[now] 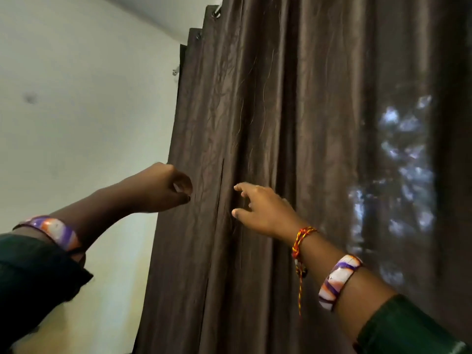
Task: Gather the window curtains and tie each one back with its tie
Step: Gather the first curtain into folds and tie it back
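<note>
we see the brown curtain (281, 149) hanging flat over the window, our left hand (163, 190) curled at its edge, maybe pinching it, our right hand (260, 208) spread near a fold, and a loose grab could let folds slip away.

We have a single view, from the camera worn on our head, so no second view overlaps it. It stands close to the brown curtain (281, 149), which fills the frame from twelve o'clock round to six. It faces forward and tilts upward: the curtain's top edge and eyelets (217, 14) sit near twelve o'clock, white wall (76, 85) at nine. Our left hand (163, 187) and right hand (260, 208) reach in from seven and five o'clock.
</note>
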`<action>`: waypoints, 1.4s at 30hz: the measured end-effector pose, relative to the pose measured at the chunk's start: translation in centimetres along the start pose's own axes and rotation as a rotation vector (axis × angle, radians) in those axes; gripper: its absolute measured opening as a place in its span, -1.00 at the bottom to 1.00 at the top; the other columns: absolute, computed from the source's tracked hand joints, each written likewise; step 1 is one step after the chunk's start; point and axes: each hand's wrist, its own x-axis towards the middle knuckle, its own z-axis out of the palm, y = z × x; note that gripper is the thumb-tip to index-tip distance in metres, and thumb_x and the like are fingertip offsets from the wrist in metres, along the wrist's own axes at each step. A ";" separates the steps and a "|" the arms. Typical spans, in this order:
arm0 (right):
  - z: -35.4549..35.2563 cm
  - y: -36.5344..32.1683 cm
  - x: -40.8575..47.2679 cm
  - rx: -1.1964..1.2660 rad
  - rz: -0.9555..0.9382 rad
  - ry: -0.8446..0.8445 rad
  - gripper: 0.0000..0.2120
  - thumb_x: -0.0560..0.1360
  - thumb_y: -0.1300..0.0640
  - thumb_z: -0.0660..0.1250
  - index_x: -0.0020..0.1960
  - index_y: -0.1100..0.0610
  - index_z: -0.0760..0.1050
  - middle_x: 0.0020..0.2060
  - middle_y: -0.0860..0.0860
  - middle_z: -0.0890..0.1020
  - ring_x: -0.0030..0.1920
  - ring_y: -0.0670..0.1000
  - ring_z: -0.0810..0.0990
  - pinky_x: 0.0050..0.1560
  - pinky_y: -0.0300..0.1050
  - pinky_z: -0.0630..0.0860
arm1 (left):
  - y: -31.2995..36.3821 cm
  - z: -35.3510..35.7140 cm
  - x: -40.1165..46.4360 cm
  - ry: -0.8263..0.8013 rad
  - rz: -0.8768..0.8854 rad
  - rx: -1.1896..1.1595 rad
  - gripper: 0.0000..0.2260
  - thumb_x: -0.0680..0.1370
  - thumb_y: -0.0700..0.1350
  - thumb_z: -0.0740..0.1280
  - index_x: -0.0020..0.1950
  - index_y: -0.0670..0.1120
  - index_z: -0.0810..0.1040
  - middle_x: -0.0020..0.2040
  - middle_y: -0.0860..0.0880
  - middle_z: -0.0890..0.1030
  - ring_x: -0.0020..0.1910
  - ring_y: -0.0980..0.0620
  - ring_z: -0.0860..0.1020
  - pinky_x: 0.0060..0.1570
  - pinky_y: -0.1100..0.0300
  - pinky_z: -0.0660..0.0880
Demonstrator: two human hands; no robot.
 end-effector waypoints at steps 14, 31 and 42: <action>2.7 6.6 15.4 -0.350 0.425 0.476 -0.36 0.49 0.02 0.29 0.47 0.12 0.09 0.47 0.19 0.13 0.43 0.22 0.21 0.35 0.14 0.31 | -8.1 11.0 20.4 0.090 0.272 -0.397 -0.20 0.47 0.09 0.34 0.52 0.00 -0.10 0.48 -0.16 0.16 0.38 -0.09 0.31 0.35 0.07 0.30; 10.2 5.0 31.0 -0.742 0.178 0.731 -0.61 0.53 -0.06 0.16 0.25 0.17 0.39 0.23 0.12 0.48 0.27 0.14 0.41 0.24 0.04 0.34 | -13.7 20.9 36.0 0.596 0.218 -0.284 -0.17 0.38 0.29 0.26 0.51 -0.02 0.01 0.46 -0.20 0.10 0.41 -0.22 0.12 0.34 -0.11 0.13; 16.2 7.9 39.3 -0.977 0.548 0.590 -0.20 0.54 -0.04 0.19 0.51 0.23 -0.23 0.52 0.22 -0.04 0.52 0.19 -0.04 0.47 0.16 0.00 | -20.0 25.8 42.2 0.486 0.105 -0.574 0.05 0.29 0.27 0.42 0.50 0.01 -0.21 0.51 -0.18 -0.21 0.47 -0.23 -0.07 0.32 -0.27 0.11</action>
